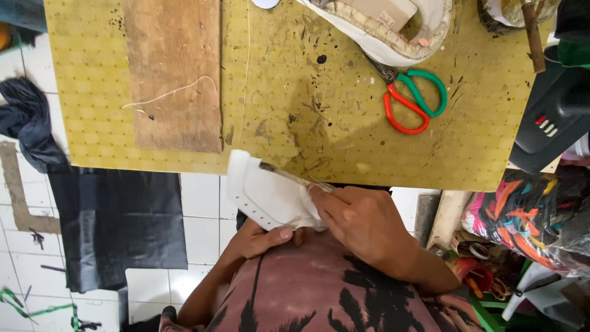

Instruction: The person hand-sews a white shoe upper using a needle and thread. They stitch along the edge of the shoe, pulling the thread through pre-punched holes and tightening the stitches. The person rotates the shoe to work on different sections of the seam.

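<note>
White leather piece (pixel 265 195) gripped in left hand (pixel 261 238) at surface near edge; right hand (pixel 362 222) pinches thin blade (pixel 289 176). Probably best: shallow strokes, thumb clear.

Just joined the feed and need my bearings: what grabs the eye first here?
A white shoe upper sits at the near edge of the stained yellow table, gripped from below by the left hand while the right hand presses a thin tool against it. Red-and-green scissors lie farther back to the right.
</note>
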